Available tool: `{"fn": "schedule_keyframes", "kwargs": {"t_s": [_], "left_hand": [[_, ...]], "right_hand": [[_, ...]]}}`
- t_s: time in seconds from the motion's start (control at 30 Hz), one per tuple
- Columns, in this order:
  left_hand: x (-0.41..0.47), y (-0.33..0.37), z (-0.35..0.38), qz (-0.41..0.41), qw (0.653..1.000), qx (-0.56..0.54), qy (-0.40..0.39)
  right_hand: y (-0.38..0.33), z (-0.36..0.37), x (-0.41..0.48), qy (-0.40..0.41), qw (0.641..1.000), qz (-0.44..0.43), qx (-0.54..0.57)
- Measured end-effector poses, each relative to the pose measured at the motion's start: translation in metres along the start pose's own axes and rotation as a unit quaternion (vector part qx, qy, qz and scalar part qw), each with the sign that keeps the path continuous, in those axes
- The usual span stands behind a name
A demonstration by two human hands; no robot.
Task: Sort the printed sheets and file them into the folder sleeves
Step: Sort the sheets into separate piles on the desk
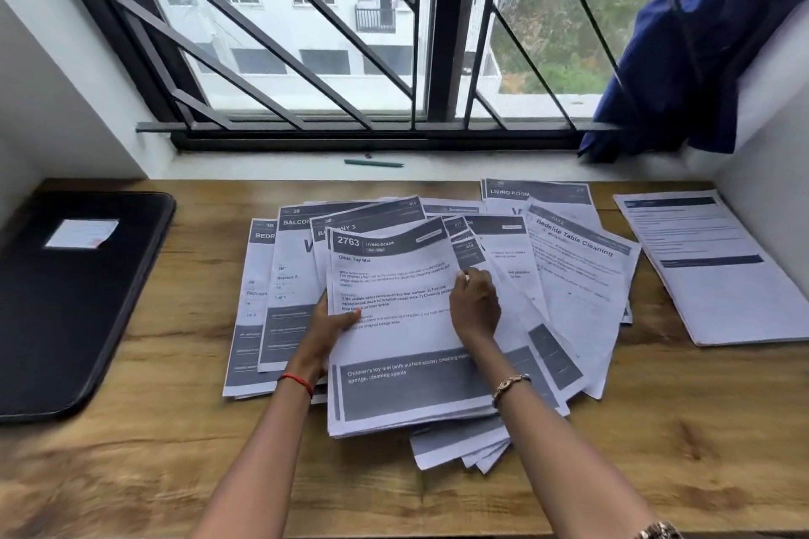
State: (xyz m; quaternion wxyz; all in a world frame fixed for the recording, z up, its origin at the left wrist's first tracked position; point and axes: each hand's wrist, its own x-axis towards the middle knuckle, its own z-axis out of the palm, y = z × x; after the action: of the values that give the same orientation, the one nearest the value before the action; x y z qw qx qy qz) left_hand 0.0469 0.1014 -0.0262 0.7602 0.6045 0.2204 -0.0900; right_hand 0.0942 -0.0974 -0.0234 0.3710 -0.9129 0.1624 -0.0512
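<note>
Several printed sheets [569, 276] lie fanned out across the middle of the wooden desk [175, 451]. On top is a sheet headed "2763 Living Room" [394, 346], part of a small stack. My left hand [328, 328] grips that stack's left edge, thumb on top. My right hand [475, 306] pinches the top sheet's right edge. A closed black folder [65, 311] with a white label lies at the far left of the desk, apart from both hands.
A separate pile of sheets [709, 271] lies at the right, near the wall. A green pen [373, 163] rests on the window sill behind the papers. Blue cloth [683, 57] hangs at the window's right side. White walls close in both desk ends.
</note>
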Motion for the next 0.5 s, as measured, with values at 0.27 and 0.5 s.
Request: {"fn": "schedule_keyframes", "kwargs": {"t_s": [0.27,0.5], "left_hand": [[-0.001,0.011,-0.029,-0.001,0.999,-0.037,0.017],[-0.004,0.012,-0.035,-0.009,0.999,-0.047,0.005]], "right_hand": [[0.016,-0.037,0.042,0.075,0.986,0.132,-0.075],[0.031,-0.052,0.067,0.035,0.973,0.227,-0.037]]}}
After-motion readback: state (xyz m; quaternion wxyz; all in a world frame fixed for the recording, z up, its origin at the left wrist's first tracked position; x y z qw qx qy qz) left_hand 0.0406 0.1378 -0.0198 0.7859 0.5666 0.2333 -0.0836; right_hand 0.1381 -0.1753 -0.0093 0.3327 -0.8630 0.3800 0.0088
